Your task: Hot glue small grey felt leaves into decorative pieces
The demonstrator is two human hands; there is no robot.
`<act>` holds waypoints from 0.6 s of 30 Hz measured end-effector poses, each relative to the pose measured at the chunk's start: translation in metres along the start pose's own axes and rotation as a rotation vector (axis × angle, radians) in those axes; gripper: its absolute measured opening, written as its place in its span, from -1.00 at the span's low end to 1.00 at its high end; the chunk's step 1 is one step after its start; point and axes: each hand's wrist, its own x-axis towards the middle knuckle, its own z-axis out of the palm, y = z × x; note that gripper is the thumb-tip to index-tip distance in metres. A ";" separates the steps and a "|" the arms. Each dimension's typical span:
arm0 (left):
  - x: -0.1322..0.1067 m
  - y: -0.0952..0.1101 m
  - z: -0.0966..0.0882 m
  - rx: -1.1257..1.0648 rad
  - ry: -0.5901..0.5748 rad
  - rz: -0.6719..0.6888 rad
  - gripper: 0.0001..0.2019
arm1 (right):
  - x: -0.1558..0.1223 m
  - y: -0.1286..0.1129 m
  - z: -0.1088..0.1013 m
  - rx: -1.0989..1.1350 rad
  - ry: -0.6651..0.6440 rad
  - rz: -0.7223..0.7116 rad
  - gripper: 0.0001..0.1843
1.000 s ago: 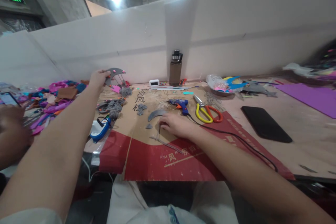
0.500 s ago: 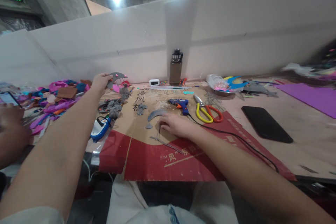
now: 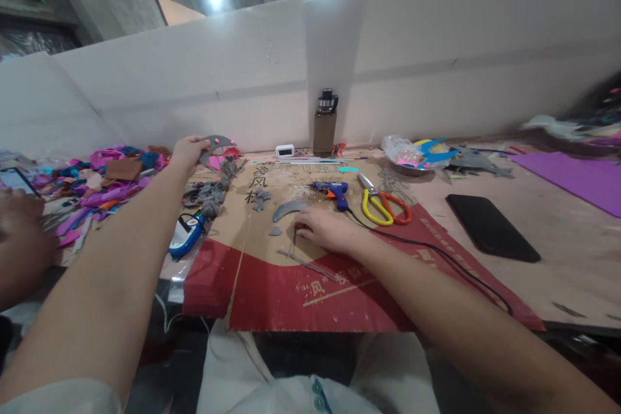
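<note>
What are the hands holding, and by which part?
The left hand pinches a grey arc by one end. The right hand rests on cardboard; grip unclear.

Cardboard sheet (image 3: 242, 226) printed 风 in black, 风 again on its red band

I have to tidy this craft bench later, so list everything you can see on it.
cardboard sheet: one, brown and red, front centre of table
glue gun: one, blue, on cardboard
scissors: one pair, yellow and orange handles, right of glue gun
phone: one, black, on table right
bottle: one, brown, against back wall
crescent piece: one, grey, on cardboard
grey scraps: a heap, cardboard's left side
coloured scraps: a heap, pink and blue, far left
purple sheet: one, far right
other person's hand: one, left edge
left hand: grip shut on grey arc piece
right hand: open, resting on cardboard
</note>
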 end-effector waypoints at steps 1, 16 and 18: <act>0.001 -0.001 0.000 -0.004 -0.003 0.006 -0.93 | 0.000 0.000 0.000 -0.001 -0.002 0.001 -0.82; 0.000 -0.011 0.004 -0.045 -0.028 -0.003 -0.90 | 0.000 0.000 -0.001 0.027 -0.012 0.027 -0.83; 0.000 -0.012 0.005 -0.052 -0.024 -0.007 -0.90 | 0.000 0.000 -0.001 0.019 -0.018 0.028 -0.82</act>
